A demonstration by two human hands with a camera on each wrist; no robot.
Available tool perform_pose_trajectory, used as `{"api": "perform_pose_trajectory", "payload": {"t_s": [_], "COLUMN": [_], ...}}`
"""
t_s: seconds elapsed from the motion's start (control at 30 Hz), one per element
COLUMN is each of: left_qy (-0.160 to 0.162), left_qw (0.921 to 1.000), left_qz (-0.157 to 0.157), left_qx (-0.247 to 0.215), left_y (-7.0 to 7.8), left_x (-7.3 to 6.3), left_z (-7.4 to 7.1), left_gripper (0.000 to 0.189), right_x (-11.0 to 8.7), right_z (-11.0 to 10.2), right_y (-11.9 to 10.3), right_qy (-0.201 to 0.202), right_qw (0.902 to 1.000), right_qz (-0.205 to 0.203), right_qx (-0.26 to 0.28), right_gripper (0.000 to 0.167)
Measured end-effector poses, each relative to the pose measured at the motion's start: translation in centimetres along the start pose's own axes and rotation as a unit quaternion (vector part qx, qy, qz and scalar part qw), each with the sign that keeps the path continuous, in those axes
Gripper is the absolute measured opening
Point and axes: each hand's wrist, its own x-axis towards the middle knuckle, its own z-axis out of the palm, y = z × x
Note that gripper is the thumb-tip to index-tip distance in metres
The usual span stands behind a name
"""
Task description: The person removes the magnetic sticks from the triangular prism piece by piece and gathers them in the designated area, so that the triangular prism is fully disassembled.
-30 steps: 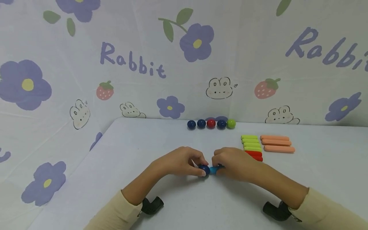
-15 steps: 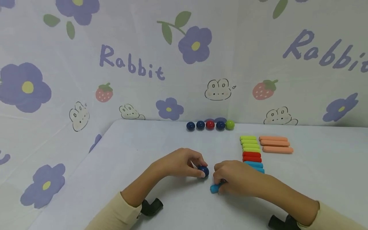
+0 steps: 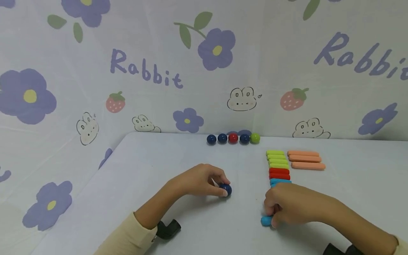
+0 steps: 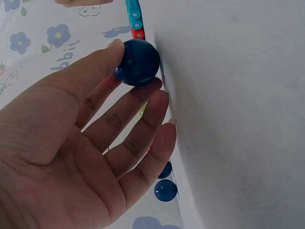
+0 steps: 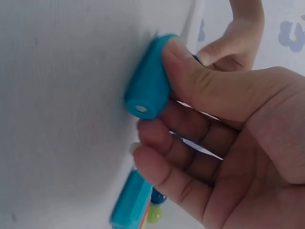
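On the white table my left hand (image 3: 199,180) holds a dark blue ball (image 3: 227,190). The left wrist view shows that ball (image 4: 139,62) pinched between thumb and fingers. My right hand (image 3: 294,203) grips a short light blue rod (image 3: 266,221) low over the table, right of the ball and apart from it. Seen from the right wrist, the rod (image 5: 150,78) has a small pale dot on its end, and the thumb presses its side. Whether the rod touches the table is hard to tell. The hand partly covers other light blue rods (image 3: 280,181) behind it.
Red rods (image 3: 279,174) and several yellow-green rods (image 3: 278,159) continue the column behind the right hand. Beside them lie longer orange rods (image 3: 307,166). Along the back edge runs a row of balls: dark blue ones (image 3: 211,139), a red ball (image 3: 233,138) and a green ball (image 3: 255,138).
My right hand has carried the light blue rod away from the dark blue ball, rightward and towards the near edge. My left hand stays put with its ball.
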Motion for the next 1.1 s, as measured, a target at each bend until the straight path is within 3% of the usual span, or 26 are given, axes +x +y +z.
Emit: {"api": "perform_pose_trajectory", "payload": {"t_s": [0.23, 0.43, 0.7, 1.1], "left_qy": [-0.001, 0.0, 0.0, 0.006], "left_qw": [1.0, 1.0, 1.0, 1.0], "left_qz": [0.003, 0.006, -0.003, -0.003], "left_qx": [-0.001, 0.005, -0.001, 0.001], "left_y": [-0.3, -0.3, -0.1, 0.0], "left_x": [0.2, 0.3, 0.0, -0.1], "left_z": [0.1, 0.1, 0.1, 0.0], "left_gripper": [0.014, 0.014, 0.015, 0.015], "right_x": [-1.1, -1.6, -1.6, -1.8], "right_z": [-0.8, -0.7, -0.7, -0.8], "right_y": [0.4, 1.7, 2.5, 2.8], "right_qy": [-0.012, 0.028, 0.094, 0.12], "right_qw": [0.9986, 0.9956, 0.9922, 0.9889], "right_qz": [0.052, 0.088, 0.062, 0.045], "right_qx": [-0.005, -0.012, -0.053, -0.075], "right_gripper": [0.024, 0.02, 0.027, 0.024]}}
